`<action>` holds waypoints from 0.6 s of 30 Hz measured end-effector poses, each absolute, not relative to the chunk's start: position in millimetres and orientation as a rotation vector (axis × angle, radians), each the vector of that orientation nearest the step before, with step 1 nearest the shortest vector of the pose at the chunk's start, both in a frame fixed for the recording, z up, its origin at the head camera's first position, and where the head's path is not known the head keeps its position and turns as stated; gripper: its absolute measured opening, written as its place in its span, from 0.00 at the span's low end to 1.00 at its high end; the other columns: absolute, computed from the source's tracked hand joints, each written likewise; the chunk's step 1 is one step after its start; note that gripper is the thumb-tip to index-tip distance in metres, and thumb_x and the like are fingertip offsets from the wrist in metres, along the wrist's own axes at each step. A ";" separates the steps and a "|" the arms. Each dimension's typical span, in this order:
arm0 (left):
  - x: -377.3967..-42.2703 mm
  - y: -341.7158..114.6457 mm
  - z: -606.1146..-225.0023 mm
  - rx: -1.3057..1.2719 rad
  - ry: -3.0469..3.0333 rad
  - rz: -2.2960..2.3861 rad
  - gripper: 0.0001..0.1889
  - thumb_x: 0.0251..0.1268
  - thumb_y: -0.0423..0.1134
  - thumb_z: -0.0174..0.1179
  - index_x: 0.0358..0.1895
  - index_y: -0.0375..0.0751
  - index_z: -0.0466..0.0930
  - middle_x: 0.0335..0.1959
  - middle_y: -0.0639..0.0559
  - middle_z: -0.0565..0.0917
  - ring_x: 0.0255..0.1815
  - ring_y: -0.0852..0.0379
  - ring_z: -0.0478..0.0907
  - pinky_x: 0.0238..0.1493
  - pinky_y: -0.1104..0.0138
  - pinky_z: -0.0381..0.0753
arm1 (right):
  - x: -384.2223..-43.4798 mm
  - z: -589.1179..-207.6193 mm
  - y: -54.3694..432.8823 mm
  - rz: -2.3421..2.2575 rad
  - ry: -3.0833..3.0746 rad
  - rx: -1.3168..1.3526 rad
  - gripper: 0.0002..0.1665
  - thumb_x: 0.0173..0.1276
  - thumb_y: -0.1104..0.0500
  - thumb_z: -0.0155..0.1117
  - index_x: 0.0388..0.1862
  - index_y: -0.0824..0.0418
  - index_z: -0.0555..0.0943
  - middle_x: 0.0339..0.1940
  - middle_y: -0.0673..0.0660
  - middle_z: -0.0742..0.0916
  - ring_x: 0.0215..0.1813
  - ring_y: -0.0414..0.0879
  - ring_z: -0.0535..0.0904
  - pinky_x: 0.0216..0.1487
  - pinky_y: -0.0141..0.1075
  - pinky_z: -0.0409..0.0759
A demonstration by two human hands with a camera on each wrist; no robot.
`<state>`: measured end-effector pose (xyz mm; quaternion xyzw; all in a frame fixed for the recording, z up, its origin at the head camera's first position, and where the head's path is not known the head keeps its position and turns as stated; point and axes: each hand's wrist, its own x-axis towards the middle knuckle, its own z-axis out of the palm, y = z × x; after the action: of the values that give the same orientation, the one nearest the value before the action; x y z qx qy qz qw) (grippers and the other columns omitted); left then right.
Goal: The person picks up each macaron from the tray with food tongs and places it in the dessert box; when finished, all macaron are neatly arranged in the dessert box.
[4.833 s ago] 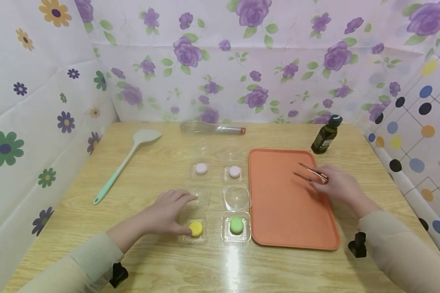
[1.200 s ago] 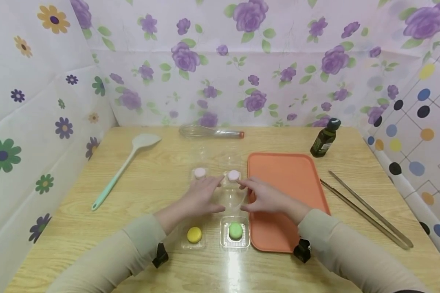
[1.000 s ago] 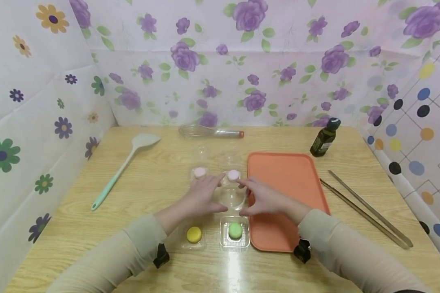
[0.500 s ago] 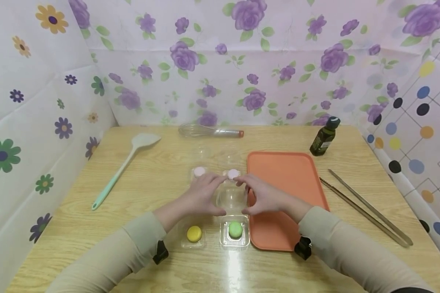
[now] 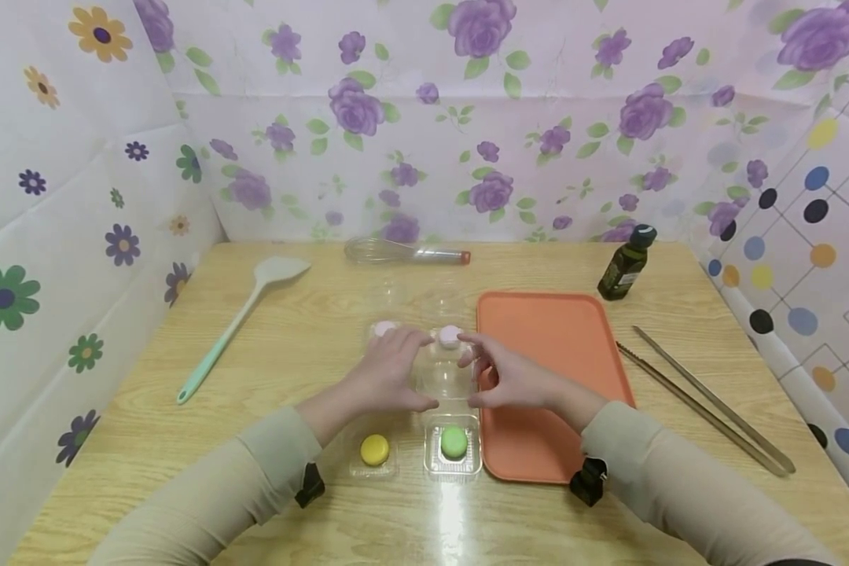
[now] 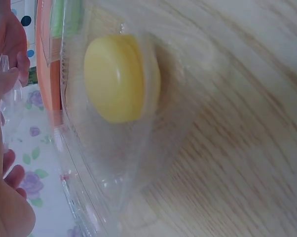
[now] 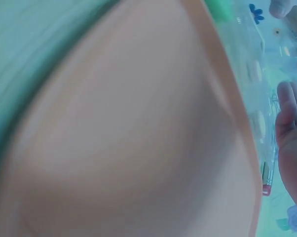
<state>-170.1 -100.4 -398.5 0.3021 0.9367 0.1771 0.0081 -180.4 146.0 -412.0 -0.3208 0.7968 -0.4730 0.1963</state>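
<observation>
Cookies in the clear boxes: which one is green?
The green cookie is in the front row, beside the orange tray. The yellow cookie is left of it; two pale pink cookies sit farther back.

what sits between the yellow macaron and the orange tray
In the head view, the green macaron in its clear container lies between them.

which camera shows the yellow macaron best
The left wrist view: the yellow macaron appears largest there, though clear plastic crosses part of it. The head view shows it small but whole, from above, in its clear container. The right wrist view does not show it.
</observation>
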 end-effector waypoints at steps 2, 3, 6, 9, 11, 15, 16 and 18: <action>-169.6 -99.7 -398.0 0.952 2.944 0.556 0.49 0.35 0.61 0.71 0.63 0.41 0.63 0.59 0.48 0.68 0.59 0.50 0.63 0.61 0.54 0.62 | -180.8 -412.0 145.9 -1.412 2.138 -0.856 0.48 0.57 0.64 0.67 0.72 0.64 0.51 0.54 0.63 0.76 0.47 0.54 0.75 0.46 0.41 0.77; -169.4 -99.3 -398.0 0.957 2.953 0.551 0.49 0.35 0.61 0.72 0.63 0.41 0.63 0.59 0.48 0.68 0.59 0.50 0.62 0.61 0.54 0.62 | -180.9 -411.9 146.0 -1.450 2.091 -0.835 0.46 0.59 0.66 0.65 0.71 0.65 0.52 0.53 0.64 0.76 0.48 0.56 0.75 0.46 0.41 0.77; -168.1 -98.1 -398.1 0.980 2.978 0.551 0.49 0.34 0.60 0.73 0.63 0.41 0.63 0.59 0.46 0.68 0.59 0.49 0.62 0.61 0.53 0.62 | -180.7 -410.2 146.0 -1.509 2.001 -0.775 0.39 0.63 0.66 0.60 0.70 0.64 0.56 0.54 0.64 0.76 0.52 0.58 0.73 0.50 0.42 0.76; -166.3 -97.0 -397.2 1.005 3.003 0.541 0.49 0.34 0.59 0.74 0.63 0.40 0.63 0.59 0.45 0.68 0.59 0.47 0.62 0.61 0.53 0.62 | -180.6 -408.0 145.6 -1.518 1.954 -0.734 0.34 0.66 0.63 0.57 0.70 0.62 0.60 0.54 0.62 0.76 0.54 0.55 0.73 0.52 0.43 0.75; -164.9 -96.5 -396.0 1.024 3.018 0.532 0.49 0.34 0.58 0.74 0.63 0.39 0.64 0.59 0.44 0.68 0.59 0.47 0.63 0.61 0.52 0.62 | -180.2 -406.3 145.1 -1.545 1.899 -0.698 0.33 0.67 0.61 0.55 0.70 0.63 0.60 0.53 0.63 0.76 0.51 0.52 0.74 0.50 0.42 0.75; -162.8 -96.1 -393.1 1.076 3.047 0.483 0.49 0.33 0.57 0.75 0.62 0.37 0.65 0.58 0.43 0.69 0.59 0.46 0.63 0.61 0.52 0.62 | -180.2 -405.6 143.8 -1.656 1.702 -0.618 0.32 0.71 0.56 0.49 0.69 0.68 0.58 0.52 0.63 0.76 0.43 0.49 0.75 0.46 0.40 0.74; -162.4 -96.1 -392.7 1.091 3.054 0.468 0.49 0.33 0.57 0.75 0.61 0.37 0.65 0.58 0.43 0.69 0.59 0.46 0.63 0.61 0.52 0.62 | -180.2 -405.3 143.3 -1.675 1.659 -0.603 0.33 0.71 0.54 0.47 0.69 0.69 0.58 0.51 0.63 0.76 0.42 0.48 0.75 0.46 0.39 0.74; -162.0 -96.2 -391.7 1.128 3.072 0.439 0.48 0.33 0.57 0.75 0.61 0.37 0.65 0.58 0.43 0.69 0.59 0.46 0.64 0.61 0.53 0.63 | -180.7 -405.4 142.2 -1.691 1.607 -0.573 0.35 0.73 0.48 0.45 0.69 0.70 0.57 0.50 0.61 0.76 0.42 0.47 0.75 0.45 0.38 0.73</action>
<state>-162.0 -96.2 -391.7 0.3405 0.9274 0.1327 -0.0799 -180.7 142.2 -405.4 -0.2225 0.6239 -0.6562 0.3614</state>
